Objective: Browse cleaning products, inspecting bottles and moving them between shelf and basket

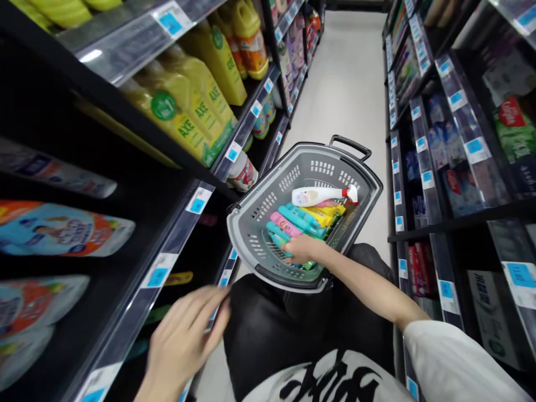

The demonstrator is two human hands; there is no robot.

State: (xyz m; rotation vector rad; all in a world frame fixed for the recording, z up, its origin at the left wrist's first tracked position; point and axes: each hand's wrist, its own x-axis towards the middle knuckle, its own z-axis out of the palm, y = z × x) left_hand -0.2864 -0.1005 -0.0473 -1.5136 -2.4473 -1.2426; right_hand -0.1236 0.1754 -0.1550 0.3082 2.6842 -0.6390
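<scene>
My right hand reaches down into a grey shopping basket, its fingers closed around the end of a turquoise bottle. Beside that lie a pink bottle, more turquoise bottles and yellow packages. A white spray bottle with a red and white nozzle rests across the far side of the pile. My left hand, slightly blurred, is held near the left shelf edge with fingers stretched out and nothing in it.
The basket stands in front of my knees in a narrow aisle, its black handle at the far end. Yellow jugs and blue-orange bottles line the left shelves. Toothpaste boxes fill part of the right shelving.
</scene>
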